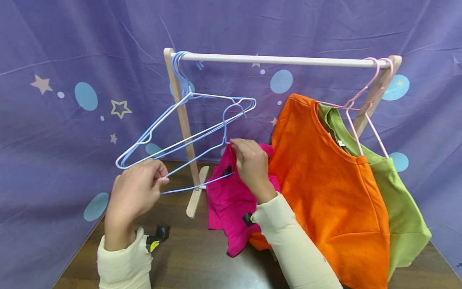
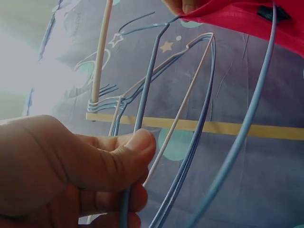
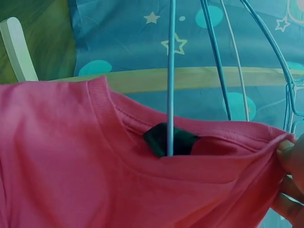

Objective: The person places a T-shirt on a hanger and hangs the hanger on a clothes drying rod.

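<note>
My left hand [image 1: 134, 192] pinches one arm of a blue wire hanger [image 1: 225, 130] between thumb and fingers; the left wrist view shows the thumb [image 2: 142, 142] pressed on the wire. With my right hand [image 1: 252, 166] I pinch the neckline of a pink T-shirt [image 1: 234, 204], right at the base of the hanger's hook. The shirt hangs down from that hand. In the right wrist view, the hanger's lower bar [image 3: 171, 76] passes into the neck opening, where a black label [image 3: 159, 138] shows. The hanger's far end is hidden inside the cloth.
Several blue and white hangers [image 1: 185, 86] hang at the left end of a rack's white rod [image 1: 281, 60]. At its right end, pink hangers [image 1: 349, 105] carry an orange shirt [image 1: 335, 200] and a green shirt [image 1: 404, 208]. A dark wooden table [image 1: 195, 257] lies below.
</note>
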`<move>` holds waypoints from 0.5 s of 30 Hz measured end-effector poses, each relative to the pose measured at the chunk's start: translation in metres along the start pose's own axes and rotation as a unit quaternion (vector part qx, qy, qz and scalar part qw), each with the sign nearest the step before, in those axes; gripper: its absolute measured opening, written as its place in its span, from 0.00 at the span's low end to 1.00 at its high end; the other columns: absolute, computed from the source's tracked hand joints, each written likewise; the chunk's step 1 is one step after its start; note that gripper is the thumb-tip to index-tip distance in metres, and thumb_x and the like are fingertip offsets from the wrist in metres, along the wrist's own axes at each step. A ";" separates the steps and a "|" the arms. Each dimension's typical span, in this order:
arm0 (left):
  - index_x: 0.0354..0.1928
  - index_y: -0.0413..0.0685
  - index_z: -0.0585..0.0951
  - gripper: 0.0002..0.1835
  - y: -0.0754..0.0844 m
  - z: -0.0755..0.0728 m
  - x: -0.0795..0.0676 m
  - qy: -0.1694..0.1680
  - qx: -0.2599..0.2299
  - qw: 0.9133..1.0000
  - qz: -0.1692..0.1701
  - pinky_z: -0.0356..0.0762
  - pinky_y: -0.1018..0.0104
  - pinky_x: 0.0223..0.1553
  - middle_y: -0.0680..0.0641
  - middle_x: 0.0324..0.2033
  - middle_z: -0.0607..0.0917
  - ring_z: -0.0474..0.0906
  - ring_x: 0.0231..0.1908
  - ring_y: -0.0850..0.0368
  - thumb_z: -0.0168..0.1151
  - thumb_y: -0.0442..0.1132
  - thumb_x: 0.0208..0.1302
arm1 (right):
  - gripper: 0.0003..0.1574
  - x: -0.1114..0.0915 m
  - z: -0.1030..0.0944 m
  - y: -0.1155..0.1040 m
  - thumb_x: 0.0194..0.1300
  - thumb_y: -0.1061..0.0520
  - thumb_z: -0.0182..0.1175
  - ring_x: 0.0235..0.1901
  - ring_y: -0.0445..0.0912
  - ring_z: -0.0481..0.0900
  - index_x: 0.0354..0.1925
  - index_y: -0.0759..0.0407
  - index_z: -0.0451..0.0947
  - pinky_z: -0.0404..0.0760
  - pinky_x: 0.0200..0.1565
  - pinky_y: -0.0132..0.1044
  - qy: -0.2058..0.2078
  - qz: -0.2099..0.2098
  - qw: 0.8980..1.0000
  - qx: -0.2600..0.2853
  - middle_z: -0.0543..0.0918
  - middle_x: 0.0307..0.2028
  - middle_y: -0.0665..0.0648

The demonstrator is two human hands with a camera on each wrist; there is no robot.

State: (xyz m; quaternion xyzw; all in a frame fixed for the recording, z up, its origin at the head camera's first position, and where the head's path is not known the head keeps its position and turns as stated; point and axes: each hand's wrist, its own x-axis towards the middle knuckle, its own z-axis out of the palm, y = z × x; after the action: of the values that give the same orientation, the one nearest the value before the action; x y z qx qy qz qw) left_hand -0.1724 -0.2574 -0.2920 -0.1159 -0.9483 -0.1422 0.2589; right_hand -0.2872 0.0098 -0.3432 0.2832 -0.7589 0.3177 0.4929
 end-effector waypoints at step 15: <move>0.35 0.42 0.85 0.08 0.031 0.009 0.005 0.187 -0.017 0.981 0.048 0.73 0.46 0.35 0.43 0.30 0.83 0.76 0.33 0.40 0.75 0.29 0.54 | 0.09 -0.007 0.000 0.002 0.70 0.64 0.62 0.39 0.54 0.87 0.43 0.64 0.89 0.84 0.45 0.45 0.092 0.049 0.995 0.010 0.90 0.40 0.59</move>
State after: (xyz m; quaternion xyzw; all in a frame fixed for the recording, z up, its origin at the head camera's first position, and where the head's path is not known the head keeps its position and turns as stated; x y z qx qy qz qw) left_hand -0.1714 -0.2252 -0.2902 -0.1374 -0.8739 -0.1650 0.4361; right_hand -0.2861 0.0119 -0.3504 0.2202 -0.7201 0.3740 0.5414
